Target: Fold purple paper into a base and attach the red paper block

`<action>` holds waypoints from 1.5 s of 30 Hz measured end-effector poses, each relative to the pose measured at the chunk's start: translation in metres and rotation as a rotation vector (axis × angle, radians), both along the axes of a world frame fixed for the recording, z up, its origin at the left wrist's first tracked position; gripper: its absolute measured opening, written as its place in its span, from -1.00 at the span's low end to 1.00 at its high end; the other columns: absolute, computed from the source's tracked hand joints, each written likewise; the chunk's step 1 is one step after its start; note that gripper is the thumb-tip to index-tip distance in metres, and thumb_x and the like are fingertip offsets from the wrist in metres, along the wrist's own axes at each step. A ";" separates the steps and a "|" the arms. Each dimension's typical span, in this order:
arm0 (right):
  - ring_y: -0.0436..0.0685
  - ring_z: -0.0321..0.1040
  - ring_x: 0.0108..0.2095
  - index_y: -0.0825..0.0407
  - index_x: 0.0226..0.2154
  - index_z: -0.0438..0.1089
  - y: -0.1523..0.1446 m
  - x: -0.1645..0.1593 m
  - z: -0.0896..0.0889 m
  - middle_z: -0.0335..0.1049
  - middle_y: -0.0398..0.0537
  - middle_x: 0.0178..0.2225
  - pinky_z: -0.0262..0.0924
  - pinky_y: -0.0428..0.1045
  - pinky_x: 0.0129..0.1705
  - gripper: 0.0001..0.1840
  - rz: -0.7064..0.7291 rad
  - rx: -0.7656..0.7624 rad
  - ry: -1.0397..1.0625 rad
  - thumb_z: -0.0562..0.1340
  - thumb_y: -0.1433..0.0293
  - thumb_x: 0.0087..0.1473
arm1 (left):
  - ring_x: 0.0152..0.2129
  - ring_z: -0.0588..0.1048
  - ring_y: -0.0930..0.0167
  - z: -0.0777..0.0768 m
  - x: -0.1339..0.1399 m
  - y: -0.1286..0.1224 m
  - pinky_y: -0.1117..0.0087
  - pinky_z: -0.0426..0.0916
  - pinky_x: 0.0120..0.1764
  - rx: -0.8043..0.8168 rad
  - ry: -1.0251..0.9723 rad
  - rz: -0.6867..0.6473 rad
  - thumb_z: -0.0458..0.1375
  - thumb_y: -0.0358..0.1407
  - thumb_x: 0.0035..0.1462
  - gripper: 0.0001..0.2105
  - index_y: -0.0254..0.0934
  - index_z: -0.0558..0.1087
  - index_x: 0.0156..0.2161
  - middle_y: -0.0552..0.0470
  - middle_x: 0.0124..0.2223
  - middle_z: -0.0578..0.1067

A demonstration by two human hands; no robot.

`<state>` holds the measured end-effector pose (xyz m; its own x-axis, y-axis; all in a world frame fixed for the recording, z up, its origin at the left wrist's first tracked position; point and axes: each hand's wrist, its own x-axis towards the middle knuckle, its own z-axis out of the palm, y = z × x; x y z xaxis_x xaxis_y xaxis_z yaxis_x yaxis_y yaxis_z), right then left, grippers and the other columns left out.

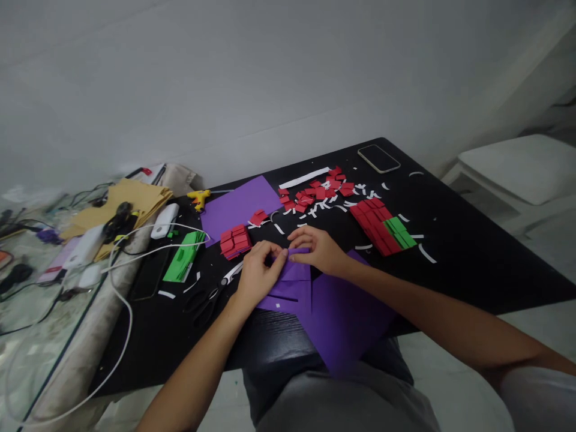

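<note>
A black table [472, 258] is standing against a pale grey wall [288, 72]. Nearest, at the lower centre of the frame, a purple sheet [346, 312] is lying partly over the table's front edge. Just beyond, at the centre, a folded purple paper [292, 273] is resting on the table between both hands. The left hand [261, 270] is pinching its upper edge with thumb and fingers; the right hand [319, 249] is gripping the same edge close by, its fingers pressing together on the paper. Scissors [224, 281] are lying just left of the left hand. Farther left, a green paper stack [183, 261] is sitting near a white cable [130, 312]. A red paper bundle [235, 240] is lying beyond the left hand, and a red-and-green paper block [380, 228] is resting right of centre. Behind these, another purple sheet is lying near a yellow glue gun [198, 198], while red paper pieces [320, 192] are scattering among white strips. Farthest, a phone [378, 158] is lying toward the upper right.
</note>
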<state>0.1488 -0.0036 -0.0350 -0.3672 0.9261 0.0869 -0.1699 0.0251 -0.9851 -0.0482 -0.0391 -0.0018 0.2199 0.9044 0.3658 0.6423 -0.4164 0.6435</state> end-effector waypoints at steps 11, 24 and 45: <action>0.13 0.57 -0.24 -0.01 -0.18 0.45 -0.001 -0.001 0.002 0.57 -0.12 -0.31 0.45 0.11 -0.04 -0.54 -0.004 0.007 -0.011 0.53 0.38 -0.19 | -0.37 0.45 0.35 0.001 0.001 -0.001 0.30 0.32 -0.25 0.009 0.064 -0.020 0.17 -0.34 0.26 -0.88 -0.21 0.43 -0.35 0.07 -0.38 0.50; 0.13 0.46 -0.31 -0.05 -0.28 0.57 0.038 0.036 0.019 0.55 -0.16 -0.31 0.37 0.08 -0.18 -0.61 -0.174 -0.298 0.130 0.48 0.45 -0.29 | -0.47 0.39 0.43 0.008 -0.040 0.025 0.43 0.31 -0.37 0.129 -0.327 0.468 0.16 -0.14 0.30 -0.79 -0.20 0.40 -0.32 0.12 -0.41 0.43; 0.09 0.47 -0.30 -0.01 -0.27 0.53 0.041 0.041 0.030 0.59 -0.16 -0.31 0.36 0.03 -0.14 -0.59 -0.282 -0.346 0.315 0.49 0.44 -0.30 | -0.61 0.52 0.42 -0.006 -0.007 0.010 0.39 0.45 -0.47 -0.707 -0.685 -0.136 0.36 -0.18 0.01 -0.75 -0.38 0.59 -0.45 -0.11 -0.49 0.61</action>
